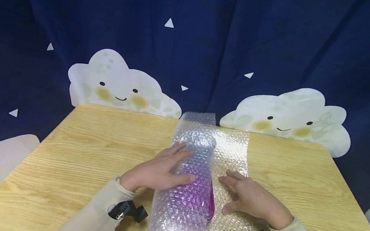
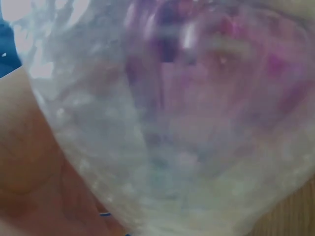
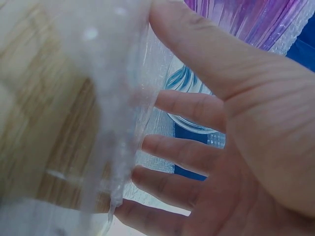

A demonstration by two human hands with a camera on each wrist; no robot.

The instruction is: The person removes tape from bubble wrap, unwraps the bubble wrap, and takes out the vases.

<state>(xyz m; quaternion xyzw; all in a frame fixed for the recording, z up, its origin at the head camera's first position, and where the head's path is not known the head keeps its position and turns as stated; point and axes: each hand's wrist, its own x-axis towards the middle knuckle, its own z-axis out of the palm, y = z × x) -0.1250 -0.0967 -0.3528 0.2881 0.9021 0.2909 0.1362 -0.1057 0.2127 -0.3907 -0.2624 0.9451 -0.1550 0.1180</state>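
Vase: a ribbed purple-and-blue vase [image 1: 211,205], it seems, lies on its side upon the wooden table [image 1: 77,163], between the two hands; its purple wider end is toward the person and its blue round end is at the far side.
Bubble wrap: the clear bubble wrap [image 1: 177,224] is under the vase and also folded over most of it.
Done so far: I judge that the first covering layer is laid over the vase.
Left to do: the right part of the wrap lies flat and is not folded over; a purple edge of the vase shows uncovered there. I see no tape, so the wrapping looks perhaps halfway.
Left hand: the left hand [image 1: 161,171] rests on the covering layer, fingers extended, thumb apart, gripping nothing.
Right hand: the right hand [image 1: 253,196] is over the flat part, fingers slightly bent, thumb separate, not gripping; its fingertips seem to touch the wrap.
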